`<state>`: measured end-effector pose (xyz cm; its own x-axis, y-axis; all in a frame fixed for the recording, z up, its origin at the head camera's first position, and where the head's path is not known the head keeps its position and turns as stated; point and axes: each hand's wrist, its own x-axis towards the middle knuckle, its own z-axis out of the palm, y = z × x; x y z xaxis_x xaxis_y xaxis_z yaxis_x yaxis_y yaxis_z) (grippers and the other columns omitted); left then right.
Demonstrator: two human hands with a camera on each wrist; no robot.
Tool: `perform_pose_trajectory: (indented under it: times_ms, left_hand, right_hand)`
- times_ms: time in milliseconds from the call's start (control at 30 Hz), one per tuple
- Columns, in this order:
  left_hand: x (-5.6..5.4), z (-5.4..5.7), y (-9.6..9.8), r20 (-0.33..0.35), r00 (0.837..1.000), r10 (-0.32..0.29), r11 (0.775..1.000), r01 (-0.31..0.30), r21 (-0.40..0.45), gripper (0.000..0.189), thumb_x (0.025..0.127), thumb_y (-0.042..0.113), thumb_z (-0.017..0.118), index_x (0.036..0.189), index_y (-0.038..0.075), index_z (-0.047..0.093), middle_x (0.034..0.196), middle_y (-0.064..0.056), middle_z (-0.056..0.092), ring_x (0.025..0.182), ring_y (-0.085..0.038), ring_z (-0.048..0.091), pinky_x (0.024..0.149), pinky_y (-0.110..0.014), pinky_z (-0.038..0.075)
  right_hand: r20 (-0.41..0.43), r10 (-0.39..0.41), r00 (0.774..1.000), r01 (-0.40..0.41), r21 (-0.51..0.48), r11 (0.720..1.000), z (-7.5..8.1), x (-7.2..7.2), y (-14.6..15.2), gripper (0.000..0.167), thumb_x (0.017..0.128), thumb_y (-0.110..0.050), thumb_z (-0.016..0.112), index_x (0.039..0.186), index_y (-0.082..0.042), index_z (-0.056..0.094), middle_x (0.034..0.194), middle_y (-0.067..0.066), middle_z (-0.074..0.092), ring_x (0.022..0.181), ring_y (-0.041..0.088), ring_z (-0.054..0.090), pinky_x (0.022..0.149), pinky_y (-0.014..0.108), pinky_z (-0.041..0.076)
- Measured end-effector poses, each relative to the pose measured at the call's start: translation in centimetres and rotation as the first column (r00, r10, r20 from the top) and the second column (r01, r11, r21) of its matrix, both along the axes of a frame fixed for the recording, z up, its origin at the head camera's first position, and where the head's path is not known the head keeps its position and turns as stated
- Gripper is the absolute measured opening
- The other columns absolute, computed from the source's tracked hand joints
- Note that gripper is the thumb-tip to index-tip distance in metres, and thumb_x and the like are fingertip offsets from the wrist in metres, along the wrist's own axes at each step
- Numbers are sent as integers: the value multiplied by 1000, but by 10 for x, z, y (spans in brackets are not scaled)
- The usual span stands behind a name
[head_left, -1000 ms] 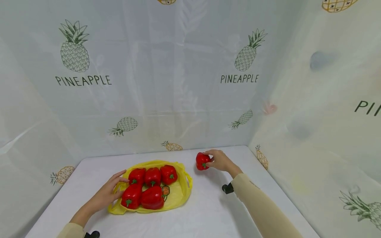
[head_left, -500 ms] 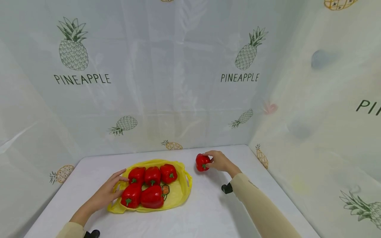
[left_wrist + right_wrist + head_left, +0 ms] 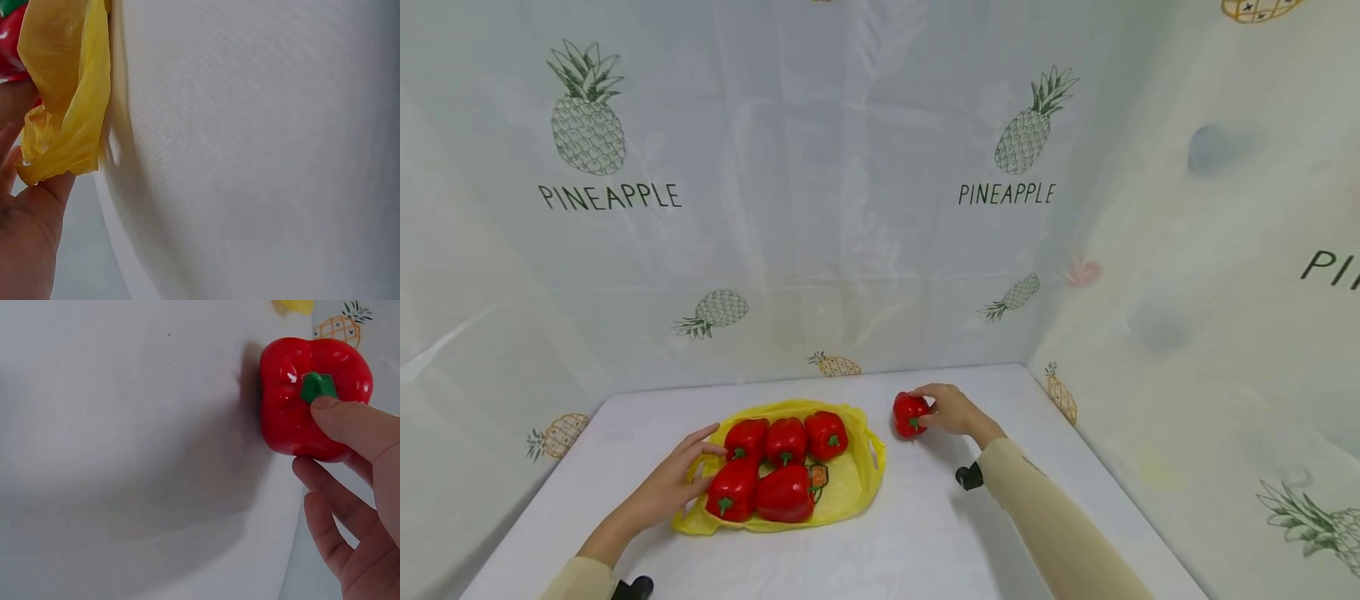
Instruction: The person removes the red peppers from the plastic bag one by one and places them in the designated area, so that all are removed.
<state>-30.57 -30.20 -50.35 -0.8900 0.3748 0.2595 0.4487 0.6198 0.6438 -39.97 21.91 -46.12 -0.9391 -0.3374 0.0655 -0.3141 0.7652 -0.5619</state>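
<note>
My right hand (image 3: 955,409) holds a red bell pepper (image 3: 910,415) at the back of the table, to the right of a yellow plastic bag (image 3: 853,483). In the right wrist view the thumb presses beside the green stem (image 3: 317,386), with fingertips at the pepper's lower side. Several more red bell peppers lie on the opened-out bag, among them one (image 3: 786,493) on its side. At the bag's left edge my left hand (image 3: 670,487) rests with fingers spread, beside the nearest peppers. The left wrist view has a yellow fold (image 3: 87,125) covering part of its thumb.
A white table (image 3: 910,542) carries everything. Behind it hangs a pale curtain (image 3: 850,208) printed with pineapples, and another sheet (image 3: 1180,375) closes off the right side. Dark wrist camera mounts (image 3: 970,477) sit at the sleeves.
The right hand's pepper has moved slightly toward the front of the table. The left hand and the peppers on the bag stay put; the head view has shifted a little.
</note>
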Motion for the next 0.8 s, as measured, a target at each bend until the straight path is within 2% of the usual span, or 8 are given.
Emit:
perform_pose_trajectory:
  times_ms: [233,533,667,800]
  left_hand:
    - [0,0,-2,13,1000,-17,1000,16,17,33,97,6,75,127,14,66,168,-21,33,151,-55,30,114,-73,31]
    - [0,1,-3,2,1000,-19,1000,19,13,31,97,5,75,126,14,66,167,-21,34,151,-55,30,114,-72,31]
    - [1,3,-3,-1,1000,-14,1000,14,8,31,98,5,74,126,14,66,167,-21,33,151,-55,30,114,-71,32]
    - [1,3,-3,6,1000,-8,1000,8,12,32,98,4,74,127,15,66,168,-21,33,151,-54,30,114,-70,33]
  right_hand:
    - [36,-12,999,12,9,1000,-3,3,-2,49,93,-8,80,141,-13,68,140,10,67,124,33,61,99,47,62]
    - [46,-3,999,3,-2,1000,-3,2,-2,51,93,-9,81,142,-14,67,144,10,65,118,26,63,98,46,62]
    - [38,20,999,-21,8,1000,-2,0,2,52,93,-9,80,143,-16,66,146,9,63,116,26,65,95,43,64]
    - [9,67,998,-67,17,998,7,3,7,55,94,-8,79,146,-13,63,148,11,60,120,34,65,96,45,63]
